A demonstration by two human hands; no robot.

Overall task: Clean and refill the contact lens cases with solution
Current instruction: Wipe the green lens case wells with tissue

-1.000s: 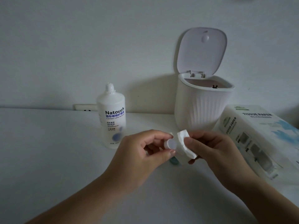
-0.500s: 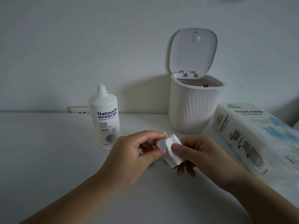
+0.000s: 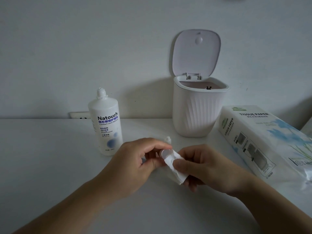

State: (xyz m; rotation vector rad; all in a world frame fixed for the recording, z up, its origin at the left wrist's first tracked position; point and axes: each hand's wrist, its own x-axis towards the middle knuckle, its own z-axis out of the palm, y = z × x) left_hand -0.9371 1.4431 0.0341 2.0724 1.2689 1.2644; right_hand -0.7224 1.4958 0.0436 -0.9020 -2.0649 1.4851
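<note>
Above the white counter (image 3: 50, 166), the left hand (image 3: 135, 164) pinches a small round white lens case (image 3: 166, 153) between thumb and fingers. The right hand (image 3: 207, 168) presses a folded tissue (image 3: 175, 168) against it. The uncapped solution bottle (image 3: 105, 125) stands upright just left of the hands.

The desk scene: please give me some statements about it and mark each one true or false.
1. The small bin has its lid open. True.
2. The solution bottle lies on its side. False: it stands upright.
3. The right hand presses a tissue against the lens case. True.
4. The tissue paper pack is left of the bottle. False: it is at the right, beside the bin.
5. The left hand is empty. False: its grip holds the lens case.
</note>
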